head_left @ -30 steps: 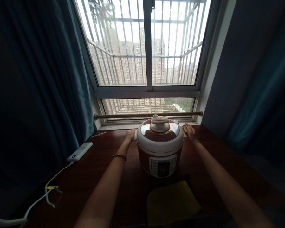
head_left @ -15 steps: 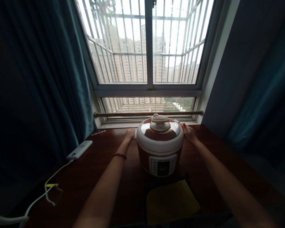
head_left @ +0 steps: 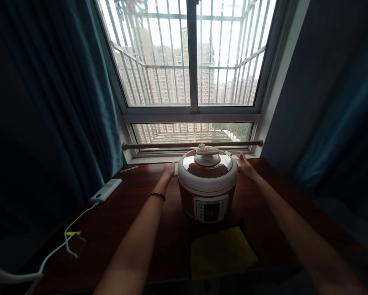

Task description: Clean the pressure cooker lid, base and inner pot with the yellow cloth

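Note:
A red and white electric pressure cooker (head_left: pixel 207 184) stands with its lid on, on a dark wooden table (head_left: pixel 131 229) below a window. My left hand (head_left: pixel 168 169) reaches past the cooker's left side, its fingers mostly hidden behind the pot. At the cooker's right rear, my right hand (head_left: pixel 244 163) has its fingers stretched toward the back of the pot. A beaded bracelet (head_left: pixel 157 195) sits on my left wrist.
A yellow cloth (head_left: pixel 222 253) lies in front of the cooker near the table's front edge. A white power bank (head_left: pixel 105 190) with a white cable (head_left: pixel 64 241) rests at the left. Teal curtains (head_left: pixel 64 102) hang on both sides; a wooden rod (head_left: pixel 191 144) crosses the window sill.
My right hand moved in from beside the cooker toward its rear right edge. The view tilted slightly, and my left hand stayed at the left rear.

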Demonstrator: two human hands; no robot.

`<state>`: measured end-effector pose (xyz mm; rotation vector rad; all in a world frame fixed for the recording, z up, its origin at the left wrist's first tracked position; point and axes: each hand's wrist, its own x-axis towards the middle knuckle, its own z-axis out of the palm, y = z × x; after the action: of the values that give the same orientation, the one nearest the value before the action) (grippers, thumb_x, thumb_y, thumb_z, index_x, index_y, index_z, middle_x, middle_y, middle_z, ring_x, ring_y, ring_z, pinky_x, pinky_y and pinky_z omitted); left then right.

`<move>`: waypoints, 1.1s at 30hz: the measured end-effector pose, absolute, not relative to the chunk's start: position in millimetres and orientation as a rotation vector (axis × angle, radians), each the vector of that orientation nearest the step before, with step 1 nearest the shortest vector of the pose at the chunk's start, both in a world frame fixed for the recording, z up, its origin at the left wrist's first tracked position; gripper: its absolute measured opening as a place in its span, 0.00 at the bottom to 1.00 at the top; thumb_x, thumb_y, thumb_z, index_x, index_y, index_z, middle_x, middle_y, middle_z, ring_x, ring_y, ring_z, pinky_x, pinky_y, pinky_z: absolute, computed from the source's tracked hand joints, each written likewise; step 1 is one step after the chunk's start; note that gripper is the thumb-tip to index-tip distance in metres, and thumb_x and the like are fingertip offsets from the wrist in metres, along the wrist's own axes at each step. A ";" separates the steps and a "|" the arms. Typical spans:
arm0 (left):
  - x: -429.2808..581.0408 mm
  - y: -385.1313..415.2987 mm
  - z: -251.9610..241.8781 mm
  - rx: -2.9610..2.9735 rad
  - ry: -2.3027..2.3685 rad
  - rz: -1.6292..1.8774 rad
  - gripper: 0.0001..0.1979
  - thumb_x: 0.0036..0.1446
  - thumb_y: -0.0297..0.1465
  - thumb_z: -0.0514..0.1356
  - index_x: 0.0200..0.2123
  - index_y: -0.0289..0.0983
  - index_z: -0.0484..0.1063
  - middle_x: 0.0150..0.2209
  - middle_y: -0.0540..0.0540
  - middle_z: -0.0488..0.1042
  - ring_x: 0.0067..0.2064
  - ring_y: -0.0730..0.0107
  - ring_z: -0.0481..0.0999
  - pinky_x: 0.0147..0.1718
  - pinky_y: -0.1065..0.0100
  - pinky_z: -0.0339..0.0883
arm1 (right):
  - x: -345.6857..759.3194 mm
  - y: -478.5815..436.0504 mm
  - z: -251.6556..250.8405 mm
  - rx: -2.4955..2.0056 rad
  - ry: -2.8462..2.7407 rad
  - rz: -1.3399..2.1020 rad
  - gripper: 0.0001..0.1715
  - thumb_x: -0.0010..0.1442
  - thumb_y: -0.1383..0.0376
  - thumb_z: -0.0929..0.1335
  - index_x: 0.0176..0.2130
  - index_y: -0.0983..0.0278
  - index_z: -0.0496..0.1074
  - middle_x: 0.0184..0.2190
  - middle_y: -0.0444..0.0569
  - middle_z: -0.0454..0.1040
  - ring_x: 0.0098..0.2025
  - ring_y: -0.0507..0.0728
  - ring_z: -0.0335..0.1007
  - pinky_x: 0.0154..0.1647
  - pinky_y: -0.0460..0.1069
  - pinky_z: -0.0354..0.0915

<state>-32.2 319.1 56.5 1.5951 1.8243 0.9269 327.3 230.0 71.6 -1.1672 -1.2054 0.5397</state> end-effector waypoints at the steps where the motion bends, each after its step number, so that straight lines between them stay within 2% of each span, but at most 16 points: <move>1: -32.1 319.3 56.2 1.595 1.827 0.928 0.17 0.59 0.36 0.55 0.49 0.34 0.66 0.48 0.43 0.68 0.45 0.64 0.71 0.42 0.57 0.68 | 322.1 217.6 70.5 -1.173 -1.192 0.493 0.37 0.54 0.44 0.63 0.54 0.64 0.64 0.56 0.54 0.64 0.62 0.63 0.51 0.63 0.59 0.41; 3: -31.9 319.6 56.0 1.596 1.831 0.931 0.17 0.59 0.36 0.55 0.48 0.34 0.66 0.48 0.43 0.68 0.45 0.63 0.71 0.42 0.57 0.68 | 306.0 182.1 61.1 -1.204 -1.149 0.352 0.36 0.58 0.46 0.60 0.58 0.64 0.59 0.61 0.53 0.55 0.64 0.61 0.44 0.64 0.58 0.39; 4: -31.7 319.8 56.1 1.597 1.831 0.934 0.17 0.58 0.37 0.55 0.48 0.34 0.66 0.48 0.43 0.69 0.45 0.63 0.71 0.42 0.57 0.68 | 294.8 160.2 51.8 -1.231 -1.121 0.227 0.34 0.60 0.48 0.57 0.59 0.64 0.56 0.62 0.54 0.53 0.64 0.60 0.46 0.63 0.58 0.43; 6: -31.4 320.1 56.5 1.598 1.831 0.940 0.17 0.58 0.37 0.55 0.48 0.34 0.66 0.47 0.43 0.69 0.45 0.63 0.71 0.42 0.57 0.68 | 265.9 113.3 23.7 -1.298 -1.029 0.104 0.31 0.63 0.52 0.55 0.61 0.63 0.52 0.60 0.55 0.57 0.61 0.61 0.52 0.59 0.59 0.51; 8: -31.2 320.4 56.8 1.597 1.829 0.944 0.17 0.58 0.37 0.55 0.48 0.34 0.66 0.47 0.43 0.69 0.45 0.63 0.71 0.42 0.57 0.68 | 230.7 70.2 -13.5 -1.497 -1.079 0.112 0.30 0.62 0.53 0.56 0.59 0.63 0.57 0.56 0.57 0.62 0.58 0.64 0.57 0.56 0.60 0.56; 10: -31.1 320.9 56.9 1.591 1.830 0.944 0.17 0.59 0.36 0.55 0.48 0.34 0.66 0.47 0.43 0.69 0.45 0.63 0.71 0.42 0.57 0.68 | 194.2 38.6 -52.0 -1.674 -1.317 0.170 0.32 0.61 0.52 0.55 0.57 0.66 0.61 0.55 0.59 0.63 0.59 0.66 0.54 0.57 0.62 0.53; 13: -30.7 321.7 56.5 1.582 1.840 0.942 0.17 0.59 0.36 0.55 0.48 0.34 0.66 0.47 0.43 0.69 0.45 0.64 0.71 0.42 0.57 0.68 | 151.7 16.9 -94.2 -1.932 -1.698 0.323 0.37 0.59 0.50 0.56 0.58 0.70 0.61 0.60 0.56 0.56 0.63 0.71 0.44 0.61 0.65 0.45; 17: -29.7 321.9 56.6 1.580 1.850 0.938 0.16 0.59 0.36 0.55 0.48 0.34 0.66 0.47 0.43 0.69 0.45 0.64 0.71 0.42 0.57 0.68 | 140.0 19.1 -111.0 -2.006 -1.883 0.355 0.44 0.55 0.44 0.59 0.61 0.67 0.57 0.63 0.52 0.50 0.64 0.75 0.40 0.61 0.68 0.40; 19: -29.3 321.6 57.1 1.584 1.856 0.937 0.17 0.59 0.36 0.55 0.48 0.34 0.66 0.47 0.43 0.69 0.45 0.63 0.71 0.42 0.57 0.68 | 153.2 24.6 -112.0 -1.983 -1.897 0.286 0.44 0.55 0.43 0.60 0.62 0.66 0.56 0.63 0.51 0.50 0.63 0.75 0.40 0.61 0.67 0.41; 24: -29.2 320.3 59.0 1.611 1.864 0.930 0.16 0.59 0.36 0.55 0.48 0.34 0.66 0.47 0.43 0.69 0.45 0.63 0.71 0.42 0.57 0.68 | 223.6 35.7 -126.7 -2.062 -1.794 0.038 0.38 0.56 0.48 0.61 0.60 0.63 0.60 0.62 0.50 0.53 0.63 0.75 0.41 0.60 0.67 0.41; 33: -29.7 319.4 60.4 1.691 1.922 0.924 0.16 0.59 0.36 0.55 0.47 0.34 0.67 0.46 0.44 0.70 0.43 0.64 0.72 0.41 0.59 0.69 | 394.2 24.4 -159.9 -2.270 -1.634 -0.390 0.42 0.57 0.44 0.53 0.58 0.68 0.63 0.60 0.56 0.56 0.62 0.74 0.44 0.57 0.66 0.48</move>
<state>-29.7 319.4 60.4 1.6907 1.9225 0.9242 394.2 24.4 -159.9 -2.2702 -1.6343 -0.3903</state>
